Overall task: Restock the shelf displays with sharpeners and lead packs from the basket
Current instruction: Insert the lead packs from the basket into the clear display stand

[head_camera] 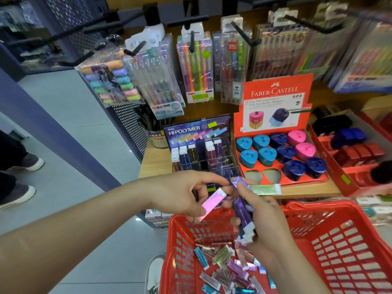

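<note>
Holding lead packs over a red basket (318, 209), a person works at a stationery shelf (153, 164). The left hand (182, 194) pinches a pink lead pack (212, 202) between thumb and fingers. The right hand (265, 221) is curled round a bundle of purple lead packs (241, 211), white caps pointing down. The hands nearly meet, the pink pack just beside the purple bundle. A green lead pack (266, 189) pokes out sideways just beyond the right hand's fingers; whether that hand holds it cannot be told. Below both hands, loose lead packs (224, 262) in pink, purple, gold and blue lie scattered on the basket's floor. Directly beyond the hands stands the dark lead display (197, 132), with packs upright in its rear slots. Beyond the right hand sits a red sharpener display (275, 92) carrying blue, navy and pink sharpeners (282, 151); two open pockets (263, 176) gape at its near-left corner. Pen sets (195, 66) hang on hooks above. Left of the left arm, another person's shoes (21, 194) stand on the grey floor (74, 124).
</note>
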Available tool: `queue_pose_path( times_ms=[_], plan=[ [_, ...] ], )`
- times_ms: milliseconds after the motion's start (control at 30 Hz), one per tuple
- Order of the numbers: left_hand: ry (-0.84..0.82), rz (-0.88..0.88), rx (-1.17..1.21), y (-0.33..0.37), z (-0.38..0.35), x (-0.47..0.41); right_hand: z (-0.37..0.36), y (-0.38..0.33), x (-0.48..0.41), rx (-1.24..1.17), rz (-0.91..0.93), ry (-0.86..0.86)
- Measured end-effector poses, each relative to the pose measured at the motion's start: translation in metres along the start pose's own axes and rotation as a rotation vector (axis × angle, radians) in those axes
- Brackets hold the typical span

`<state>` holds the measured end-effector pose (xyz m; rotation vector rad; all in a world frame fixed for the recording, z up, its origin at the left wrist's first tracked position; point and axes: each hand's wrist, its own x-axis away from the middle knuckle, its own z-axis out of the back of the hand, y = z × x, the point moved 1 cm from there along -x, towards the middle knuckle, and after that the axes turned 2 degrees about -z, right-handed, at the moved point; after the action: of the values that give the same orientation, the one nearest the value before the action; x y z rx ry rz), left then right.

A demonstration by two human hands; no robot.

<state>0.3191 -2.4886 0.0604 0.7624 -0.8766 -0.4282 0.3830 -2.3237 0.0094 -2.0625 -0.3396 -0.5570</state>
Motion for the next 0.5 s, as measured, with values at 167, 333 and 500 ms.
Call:
queue_pose_path(
  times_ms=[167, 333, 500],
  plan=[
    [0.479, 0.015, 0.35, -0.001, 0.019, -0.016, 0.015, -0.005, -0.005, 0.013, -0.029, 0.034],
    [0.797, -0.026, 0.295, -0.005, 0.038, -0.05, 0.026, -0.002, -0.001, 0.063, -0.066, 0.002],
    [0.922, -0.012, -0.046, -0.009, 0.039, -0.068, 0.035, 0.002, 0.002, 0.113, -0.034, -0.047]
  ],
)
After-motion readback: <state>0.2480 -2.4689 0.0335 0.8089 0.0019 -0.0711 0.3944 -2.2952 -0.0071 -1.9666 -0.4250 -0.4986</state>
